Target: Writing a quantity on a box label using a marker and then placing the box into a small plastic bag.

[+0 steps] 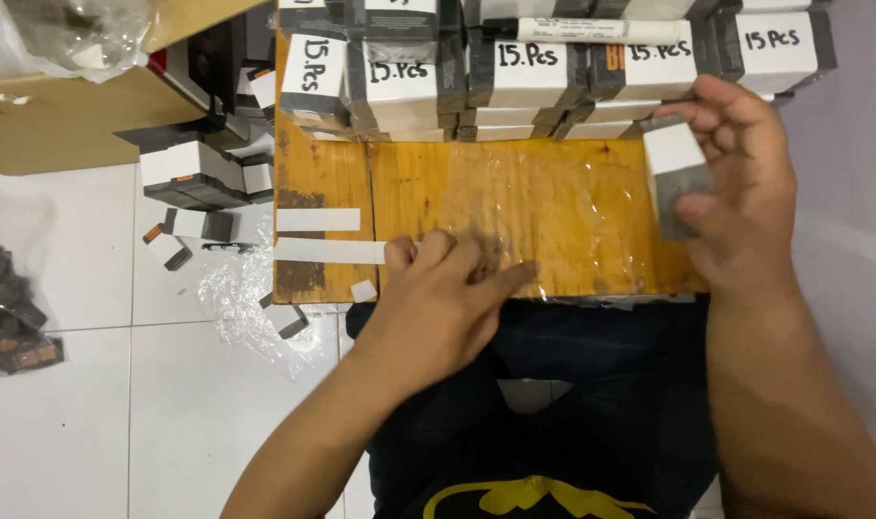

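My right hand (736, 183) holds a small grey bundle with a white label (676, 173) over the right end of a wooden board (553, 202). My left hand (448, 288) rests palm down on the board's front edge, fingers spread. Its thumb touches the end of a white paper strip (327, 252). A second white strip (318, 220) lies just behind it on the board's left end. A tiny white paper scrap (363, 290) sits at the board's front left corner.
Stacked grey bundles with white handwritten labels (529, 72) line the board's far edge, with a white marker pen (592, 31) on top. More bundles (193, 173), clear plastic wrap (236, 288) and a bag of dark pieces (10, 312) lie on the white tile floor at left. Brown cardboard (63, 120) is at far left.
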